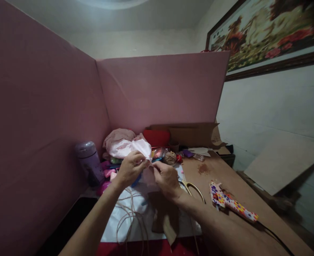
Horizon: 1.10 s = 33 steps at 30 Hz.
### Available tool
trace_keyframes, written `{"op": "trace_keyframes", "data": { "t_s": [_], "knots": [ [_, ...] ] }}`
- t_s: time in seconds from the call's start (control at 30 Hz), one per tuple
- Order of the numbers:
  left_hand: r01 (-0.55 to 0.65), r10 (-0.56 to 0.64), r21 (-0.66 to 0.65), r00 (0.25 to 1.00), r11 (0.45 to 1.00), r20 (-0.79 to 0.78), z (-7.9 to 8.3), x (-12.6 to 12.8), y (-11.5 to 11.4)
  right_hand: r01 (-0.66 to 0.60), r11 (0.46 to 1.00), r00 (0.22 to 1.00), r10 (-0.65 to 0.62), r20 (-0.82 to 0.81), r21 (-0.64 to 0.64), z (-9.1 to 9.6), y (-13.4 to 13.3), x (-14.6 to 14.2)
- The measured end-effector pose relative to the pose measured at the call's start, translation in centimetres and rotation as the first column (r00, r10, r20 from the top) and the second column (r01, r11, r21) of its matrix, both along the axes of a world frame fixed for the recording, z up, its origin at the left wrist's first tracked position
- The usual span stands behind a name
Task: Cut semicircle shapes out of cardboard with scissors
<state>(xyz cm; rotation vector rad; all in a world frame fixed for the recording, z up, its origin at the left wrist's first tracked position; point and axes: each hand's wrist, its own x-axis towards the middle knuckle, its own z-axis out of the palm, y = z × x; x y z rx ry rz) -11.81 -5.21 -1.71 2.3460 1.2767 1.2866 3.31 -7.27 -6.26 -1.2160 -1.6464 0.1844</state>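
Near the middle of the head view, my left hand (132, 168) is closed in a pinch on a thin, white-pink cloth (141, 146). My right hand (167, 178) meets it from the other side, thumb and finger pinched on the gathered part of the same cloth. Both sets of fingertips nearly touch; the exact fold between them is too small to make out. Loose loops of twine (130, 213) lie below my left hand on a white sheet (109, 227). Beneath my right hand is a brown piece of cardboard (163, 209). Gold-handled scissors (195, 188) lie beside my right wrist.
A flower-patterned glue gun (230, 202) with a black cord rests on the right of the brown table (226, 234). At left stands a purple bottle (89, 163). Behind my hands are a twine ball (169, 158), a red object (157, 137) and pink partition walls (162, 89).
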Motion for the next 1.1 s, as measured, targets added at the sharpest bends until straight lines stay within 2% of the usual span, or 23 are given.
{"op": "trace_keyframes", "data": {
  "t_s": [0.07, 0.13, 0.27, 0.37, 0.5, 0.63, 0.8, 0.97, 1.1],
  "knots": [
    [-0.155, 0.149, 0.034, 0.981, 0.987, 0.128, -1.0, 0.1, 0.3, 0.035, 0.999, 0.998, -0.035, -0.059, 0.002, 1.7, 1.2, 0.5],
    [-0.316, 0.302, 0.027, 0.926, 0.948, 0.227, -2.3, 0.2, 0.7, 0.088, 0.996, 0.986, -0.083, -0.147, 0.025, 3.3, 2.0, 1.2],
    [-0.429, 0.426, -0.038, 0.878, 0.903, 0.218, -4.0, 1.2, 1.7, 0.071, 0.994, 0.956, -0.044, -0.290, 0.084, 5.6, 2.6, 2.0],
    [-0.499, 0.501, -0.054, 0.849, 0.865, 0.168, -3.8, 2.4, 2.5, -0.002, 0.990, 0.936, 0.051, -0.349, 0.137, 6.4, 2.5, 2.2],
    [-0.599, 0.600, -0.044, 0.796, 0.800, 0.078, -2.5, 2.6, 4.3, -0.048, 0.980, 0.907, 0.124, -0.403, 0.194, 6.7, 2.0, 2.7],
    [-0.546, 0.546, 0.018, 0.837, 0.838, -0.026, -1.1, 1.3, 5.9, -0.046, 0.980, 0.867, 0.135, -0.480, 0.194, 7.2, 2.0, 4.4],
    [-0.427, 0.438, 0.140, 0.897, 0.894, -0.058, 1.6, -0.2, 6.7, 0.127, 0.969, 0.877, -0.010, -0.481, 0.210, 7.7, 3.4, 7.4],
    [-0.305, 0.327, 0.209, 0.941, 0.929, -0.083, 4.6, -1.4, 6.6, 0.286, 0.918, 0.882, -0.140, -0.450, 0.276, 8.0, 4.4, 10.2],
    [-0.298, 0.305, 0.237, 0.952, 0.924, 0.011, 6.5, -2.0, 6.3, 0.442, 0.850, 0.855, -0.304, -0.420, 0.286, 7.9, 4.1, 11.3]
  ]
}}
